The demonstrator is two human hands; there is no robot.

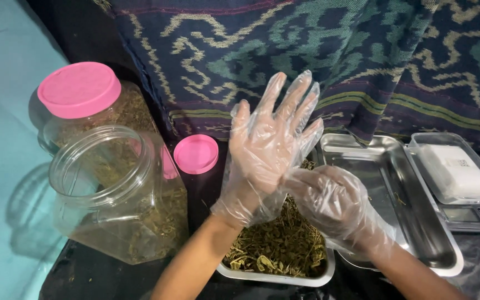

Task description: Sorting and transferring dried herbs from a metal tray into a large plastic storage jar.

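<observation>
1. I see my left hand [268, 147] raised above the tray of dried herbs [281, 250], fingers spread wide and pointing up, inside a thin transparent plastic glove [240, 200] that hangs loose at the wrist.
2. My right hand [329, 203], also gloved, lies just beside it – its fingers press against the edge of the left palm and seem to pinch the glove film there, but I cannot tell exactly how firm this pinch is.
3. The tray of dried herbs is a small steel pan directly under both hands, full of green-brown leaves and stems, at the near edge of the dark table.
4. To the right, touching it, is an empty steel tray [412, 222], bigger and shiny.
5. Further right stands a small digital scale [470, 214] with a clear plastic box [454, 169] on top – something white is inside.
6. To the left is an open clear jar [120, 194], tilted, with some herbs at its bottom; behind it a second jar with pink lid [79, 89], closed.
7. A loose pink lid [196, 154] lies on the table between the jars and my left hand.
8. Behind everything hangs a dark woven cloth [362, 55] with a green and beige pattern.
</observation>
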